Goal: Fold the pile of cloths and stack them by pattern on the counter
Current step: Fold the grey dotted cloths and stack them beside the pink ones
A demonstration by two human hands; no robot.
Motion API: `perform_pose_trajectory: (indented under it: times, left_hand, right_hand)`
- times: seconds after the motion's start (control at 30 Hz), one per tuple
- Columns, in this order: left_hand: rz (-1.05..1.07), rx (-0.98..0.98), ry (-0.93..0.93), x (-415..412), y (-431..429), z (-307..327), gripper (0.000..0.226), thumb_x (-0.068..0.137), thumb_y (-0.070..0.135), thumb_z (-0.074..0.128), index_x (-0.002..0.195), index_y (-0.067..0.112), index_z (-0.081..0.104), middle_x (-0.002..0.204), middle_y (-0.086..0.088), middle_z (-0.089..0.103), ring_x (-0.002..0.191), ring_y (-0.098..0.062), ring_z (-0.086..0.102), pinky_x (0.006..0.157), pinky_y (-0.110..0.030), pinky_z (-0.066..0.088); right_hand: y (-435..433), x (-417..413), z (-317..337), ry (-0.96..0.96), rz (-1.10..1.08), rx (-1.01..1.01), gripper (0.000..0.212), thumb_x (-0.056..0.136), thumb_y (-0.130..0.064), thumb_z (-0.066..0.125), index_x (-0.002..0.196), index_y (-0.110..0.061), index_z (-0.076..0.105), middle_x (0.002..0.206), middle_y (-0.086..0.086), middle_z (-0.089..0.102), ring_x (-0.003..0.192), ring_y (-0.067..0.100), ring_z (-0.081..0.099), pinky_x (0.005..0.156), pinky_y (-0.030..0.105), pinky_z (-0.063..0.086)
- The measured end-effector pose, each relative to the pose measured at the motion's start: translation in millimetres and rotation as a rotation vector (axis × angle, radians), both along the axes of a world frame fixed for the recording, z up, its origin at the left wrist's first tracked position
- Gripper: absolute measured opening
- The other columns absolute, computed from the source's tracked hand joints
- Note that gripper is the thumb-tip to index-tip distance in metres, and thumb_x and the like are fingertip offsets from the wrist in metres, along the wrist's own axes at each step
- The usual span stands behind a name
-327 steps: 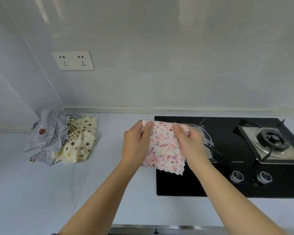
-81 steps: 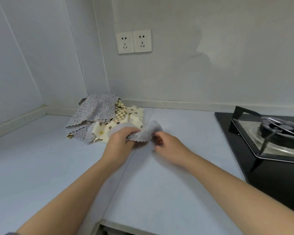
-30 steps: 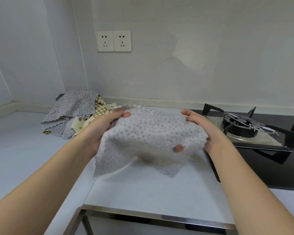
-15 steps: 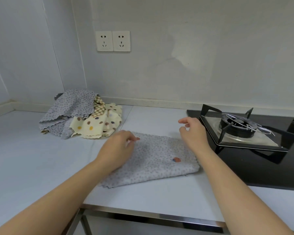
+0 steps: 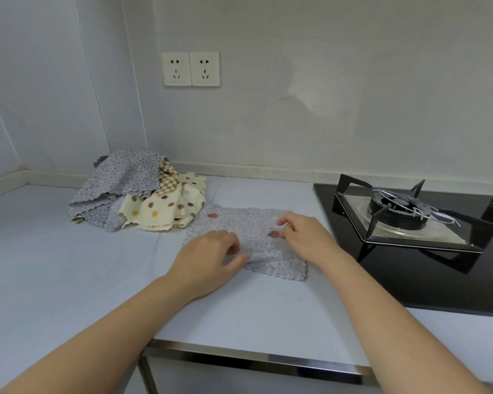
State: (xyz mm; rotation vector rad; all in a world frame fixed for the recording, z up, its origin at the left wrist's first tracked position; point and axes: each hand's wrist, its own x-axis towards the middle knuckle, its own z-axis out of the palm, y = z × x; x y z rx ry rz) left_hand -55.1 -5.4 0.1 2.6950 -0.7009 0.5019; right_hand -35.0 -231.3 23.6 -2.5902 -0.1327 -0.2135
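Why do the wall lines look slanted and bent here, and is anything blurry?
Head view: the wide-angle lens bows the wall seam and counter edge toward the borders. Head view: soft even light, faint shadow under the left hand on the grey cloth; its fingers look slightly smeared, the sockets crisp.

Two hands are counted: one left hand [image 5: 208, 260] and one right hand [image 5: 305, 237]. One grey dotted cloth [image 5: 256, 223] is seen lying flat. In the one pile [image 5: 137, 191], three patterns are made out — grey dotted, cream spotted, checked — but the cloths in it cannot be counted exactly. Two wall sockets [image 5: 191, 69] are seen, and one gas burner [image 5: 396, 206] is fully shown on one black hob [image 5: 410, 280].
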Motion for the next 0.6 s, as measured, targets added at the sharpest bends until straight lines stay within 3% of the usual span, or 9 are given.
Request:
perform_pose_trajectory:
  times: [0.07,0.17,0.23,0.3,0.37,0.43,0.53,0.6]
  left_hand:
    - [-0.023,0.126,0.03,1.2,-0.4,-9.1,0.065,0.081,0.07,0.026,0.117,0.026,0.057,0.116,0.01,0.058,0.107,-0.012,0.054,0.089,-0.034,0.045]
    - [-0.052,0.07,0.103,5.8,2.6,-15.4,0.073,0.079,0.07,0.023,0.129,0.024,0.05,0.13,0.01,0.053,0.116,-0.012,0.051,0.099,-0.032,0.041]
    - [-0.059,0.0,0.114,8.6,3.3,-14.3,0.062,0.083,0.064,0.032,0.123,0.022,0.055,0.12,0.01,0.058,0.107,-0.012,0.056,0.091,-0.031,0.044]
    - [-0.06,-0.065,0.053,10.9,3.8,-13.1,0.035,0.09,0.048,0.046,0.104,0.021,0.063,0.095,0.009,0.063,0.087,-0.014,0.06,0.072,-0.028,0.043]
    - [-0.03,-0.104,-0.009,12.9,4.9,-12.7,0.022,0.096,0.036,0.052,0.088,0.018,0.063,0.082,0.007,0.063,0.077,-0.015,0.058,0.062,-0.028,0.038]
    - [0.012,-0.135,-0.02,12.5,3.8,-11.4,0.029,0.097,0.035,0.051,0.077,0.015,0.059,0.075,0.004,0.062,0.071,-0.015,0.056,0.06,-0.032,0.039]
    - [0.034,-0.184,-0.031,10.6,1.6,-9.2,0.035,0.097,0.035,0.05,0.068,0.016,0.05,0.064,0.005,0.055,0.063,-0.015,0.051,0.059,-0.037,0.043]
    - [0.031,-0.193,-0.025,10.0,4.4,-8.6,0.029,0.095,0.035,0.053,0.072,0.018,0.053,0.066,0.007,0.057,0.064,-0.014,0.053,0.059,-0.036,0.045]
  right_hand:
    - [1.0,-1.5,-0.4,0.024,0.022,-0.052,0.034,0.099,-0.016,0.037,0.124,-0.02,0.058,0.127,-0.001,0.062,0.093,0.017,0.061,0.079,0.031,0.048]
    - [2.4,-3.3,4.4,-0.057,0.017,-0.087,0.035,0.096,-0.014,0.042,0.129,-0.018,0.054,0.128,-0.003,0.059,0.108,0.018,0.057,0.092,0.033,0.045]
    - [6.0,-4.8,10.4,-0.1,0.07,-0.06,0.026,0.094,-0.017,0.048,0.117,-0.022,0.059,0.118,-0.005,0.061,0.103,0.016,0.058,0.091,0.033,0.047]
    - [10.9,-11.6,11.3,-0.026,0.18,-0.071,0.018,0.09,-0.031,0.054,0.108,-0.029,0.058,0.11,-0.011,0.061,0.1,0.012,0.057,0.09,0.034,0.048]
    - [14.6,-21.7,3.6,0.05,0.259,-0.207,0.038,0.084,-0.051,0.059,0.117,-0.034,0.052,0.122,-0.014,0.056,0.111,0.01,0.053,0.095,0.035,0.045]
    - [15.3,-30.1,-7.6,0.022,0.258,-0.311,0.054,0.081,-0.059,0.057,0.128,-0.035,0.044,0.134,-0.014,0.049,0.121,0.011,0.047,0.096,0.033,0.04]
    - [13.5,-29.5,-15.9,-0.136,0.187,-0.277,0.038,0.09,-0.032,0.051,0.127,-0.028,0.045,0.129,-0.011,0.054,0.114,0.016,0.053,0.086,0.032,0.043]
    - [11.4,-24.8,-15.3,-0.175,0.16,-0.269,0.031,0.089,-0.014,0.047,0.118,-0.024,0.052,0.128,-0.01,0.058,0.11,0.02,0.056,0.082,0.033,0.045]
